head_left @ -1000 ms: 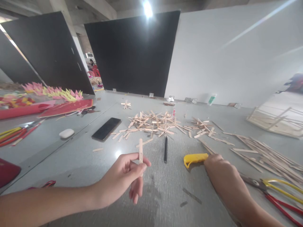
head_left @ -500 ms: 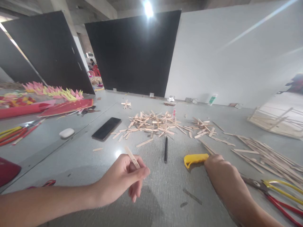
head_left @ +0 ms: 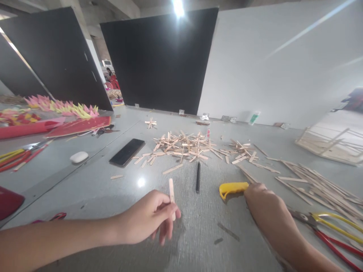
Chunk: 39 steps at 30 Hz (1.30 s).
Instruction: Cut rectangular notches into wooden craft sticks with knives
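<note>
My left hand (head_left: 159,219) pinches a short flat wooden stick (head_left: 171,196) between thumb and fingers, its free end pointing up above the table. A small slot shows in the stick near my thumb. At the right, my right hand (head_left: 265,206) is closed at the end of a yellow-handled tool (head_left: 232,189) lying on the table. My fingers and the rest of this tool are mostly hidden beneath the hand. Between the hands, a black pen-like rod (head_left: 197,177) lies pointing away from me.
A pile of wooden sticks (head_left: 181,145) spreads beyond my hands, with a phone (head_left: 127,152) at its left. Longer wooden strips (head_left: 320,185) and red-and-yellow-handled pliers (head_left: 312,219) lie right. A white case (head_left: 79,157) sits left. Upright boards (head_left: 161,64) stand along the back.
The stick in my left hand has turned from leaning left to nearly upright, and the hand has shifted slightly. My right hand stays at the yellow-handled tool.
</note>
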Each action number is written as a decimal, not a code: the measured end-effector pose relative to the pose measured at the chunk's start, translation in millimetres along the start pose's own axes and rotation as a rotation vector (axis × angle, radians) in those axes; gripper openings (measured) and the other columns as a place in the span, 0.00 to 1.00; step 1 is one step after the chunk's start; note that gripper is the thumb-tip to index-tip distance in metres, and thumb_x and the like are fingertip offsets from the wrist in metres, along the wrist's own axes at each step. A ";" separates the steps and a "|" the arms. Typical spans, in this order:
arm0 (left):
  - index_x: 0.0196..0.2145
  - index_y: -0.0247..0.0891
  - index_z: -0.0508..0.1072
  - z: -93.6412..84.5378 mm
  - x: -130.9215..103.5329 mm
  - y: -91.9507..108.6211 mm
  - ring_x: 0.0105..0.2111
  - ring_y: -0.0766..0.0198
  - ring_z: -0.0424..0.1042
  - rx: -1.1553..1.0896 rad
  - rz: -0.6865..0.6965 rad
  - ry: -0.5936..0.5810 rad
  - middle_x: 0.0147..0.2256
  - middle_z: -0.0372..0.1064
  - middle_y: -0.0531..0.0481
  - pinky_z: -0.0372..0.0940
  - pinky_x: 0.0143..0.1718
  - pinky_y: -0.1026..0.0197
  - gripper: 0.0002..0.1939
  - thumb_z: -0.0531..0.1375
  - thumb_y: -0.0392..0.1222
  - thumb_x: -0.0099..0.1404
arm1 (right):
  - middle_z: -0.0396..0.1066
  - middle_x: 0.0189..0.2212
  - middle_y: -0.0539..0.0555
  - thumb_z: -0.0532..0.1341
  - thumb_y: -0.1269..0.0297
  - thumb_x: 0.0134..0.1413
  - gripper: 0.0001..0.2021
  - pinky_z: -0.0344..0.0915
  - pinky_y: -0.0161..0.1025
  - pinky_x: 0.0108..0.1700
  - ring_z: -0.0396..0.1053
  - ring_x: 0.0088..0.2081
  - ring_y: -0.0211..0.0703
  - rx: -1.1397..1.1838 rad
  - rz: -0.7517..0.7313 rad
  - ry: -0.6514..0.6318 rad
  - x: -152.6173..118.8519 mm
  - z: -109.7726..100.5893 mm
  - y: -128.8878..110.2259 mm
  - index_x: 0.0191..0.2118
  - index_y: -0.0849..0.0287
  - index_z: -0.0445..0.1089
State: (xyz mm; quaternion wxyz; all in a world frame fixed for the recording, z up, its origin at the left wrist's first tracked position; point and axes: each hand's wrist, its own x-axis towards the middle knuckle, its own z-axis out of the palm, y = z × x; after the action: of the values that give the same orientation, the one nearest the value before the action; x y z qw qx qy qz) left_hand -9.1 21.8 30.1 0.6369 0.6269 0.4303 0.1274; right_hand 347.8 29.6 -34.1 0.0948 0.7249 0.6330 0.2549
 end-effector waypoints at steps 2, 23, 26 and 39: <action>0.35 0.37 0.71 -1.0 2.2 -2.5 0.15 0.69 0.64 0.071 -0.048 -0.091 0.21 0.71 0.53 0.55 0.19 0.67 0.21 0.52 0.55 0.77 | 0.75 0.35 0.51 0.66 0.64 0.68 0.07 0.74 0.37 0.33 0.75 0.32 0.38 -0.054 -0.031 -0.033 0.5 -5.8 2.7 0.44 0.63 0.74; 0.43 0.40 0.75 -16.2 3.3 7.5 0.39 0.57 0.69 0.686 0.206 0.044 0.41 0.69 0.49 0.62 0.41 0.57 0.12 0.70 0.46 0.65 | 0.75 0.34 0.56 0.55 0.66 0.65 0.08 0.70 0.45 0.30 0.76 0.29 0.48 0.813 -0.329 0.113 19.4 -44.1 6.9 0.44 0.57 0.69; 0.49 0.41 0.77 -18.1 4.5 3.7 0.42 0.54 0.69 0.679 0.214 0.010 0.43 0.69 0.47 0.63 0.41 0.56 0.16 0.69 0.50 0.68 | 0.78 0.34 0.55 0.53 0.58 0.71 0.12 0.75 0.43 0.37 0.78 0.33 0.47 1.045 -0.293 0.034 20.5 -59.1 9.4 0.47 0.58 0.70; 0.67 0.60 0.68 -36.5 4.3 4.6 0.50 0.55 0.68 0.672 0.223 -0.240 0.48 0.66 0.49 0.61 0.50 0.57 0.31 0.64 0.37 0.71 | 0.80 0.40 0.57 0.67 0.48 0.64 0.19 0.73 0.42 0.41 0.75 0.40 0.47 1.810 -0.108 -0.407 7.3 -82.8 5.7 0.53 0.56 0.74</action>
State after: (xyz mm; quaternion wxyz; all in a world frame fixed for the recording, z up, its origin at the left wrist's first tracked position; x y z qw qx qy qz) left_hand -30.6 50.8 38.3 0.4237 0.8544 0.2996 -0.0268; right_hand 312.7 20.3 40.9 -0.3859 0.5231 0.5946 -0.4731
